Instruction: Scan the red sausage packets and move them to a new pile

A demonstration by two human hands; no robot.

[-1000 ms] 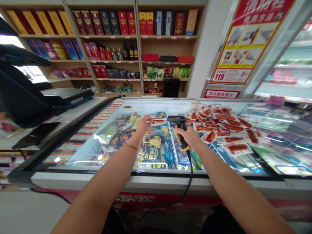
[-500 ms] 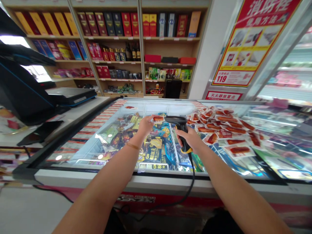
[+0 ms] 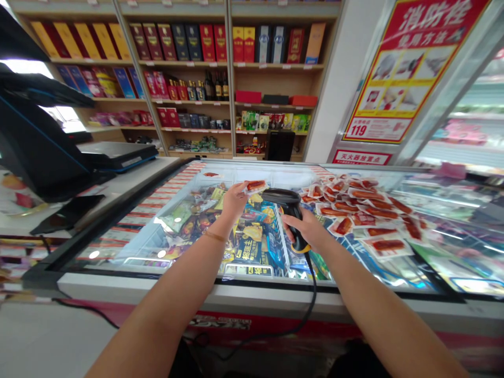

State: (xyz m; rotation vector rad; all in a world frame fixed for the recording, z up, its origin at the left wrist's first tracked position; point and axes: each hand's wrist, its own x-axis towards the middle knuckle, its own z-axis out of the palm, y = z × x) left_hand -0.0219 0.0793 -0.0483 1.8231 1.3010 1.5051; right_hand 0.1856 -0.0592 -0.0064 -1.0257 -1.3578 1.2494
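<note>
My left hand (image 3: 235,200) is closed on the edge of a vacuum-packed sausage (image 3: 255,186), held above the glass top of a chest freezer. Close to its right, my right hand (image 3: 305,227) wraps round the grip of a black barcode scanner (image 3: 284,198) with yellow trim. The scanner's head points left, towards the packed sausage, with a small space between them. A black cable runs down from the scanner's grip over the freezer's front edge. To the right of the scanner lies a pile of similar packed sausages (image 3: 374,206) on the glass.
The freezer's front rim (image 3: 157,291) runs across in front of me, with colourful packs (image 3: 252,247) under the glass. One more sausage pack (image 3: 211,174) lies at the back left. A weighing scale (image 3: 118,153) stands on the left counter. Shelves of boxes and bottles line the back wall.
My left hand has raised and tilted the packed sausage slightly. The scanner has shifted a little left and its head is tipped differently. The pile looks unchanged.
</note>
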